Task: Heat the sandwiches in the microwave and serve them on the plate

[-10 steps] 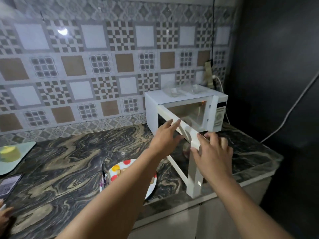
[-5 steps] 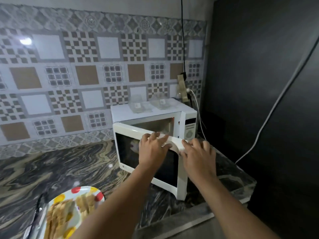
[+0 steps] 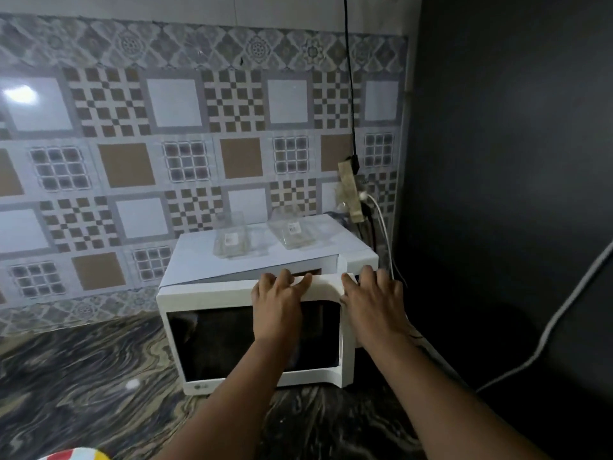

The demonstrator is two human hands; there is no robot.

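The step in hand looks like shutting the microwave door (image 3: 252, 333): it sits nearly flush with the white microwave (image 3: 265, 257), a thin gap showing along its top edge. The left hand (image 3: 277, 303) lies flat on the door's upper right part, fingers spread and draped over the top edge, palm pressing, clasping nothing. The right hand (image 3: 373, 303) rests open at the door's right edge, fingers extended toward the cabinet top, also holding nothing. Both forearms reach straight forward. The sandwiches cannot be seen; the dark door window hides the inside. The plate's (image 3: 76, 454) coloured rim peeks far below-left of the microwave. Next probably a firm push until latched, then setting the controls.
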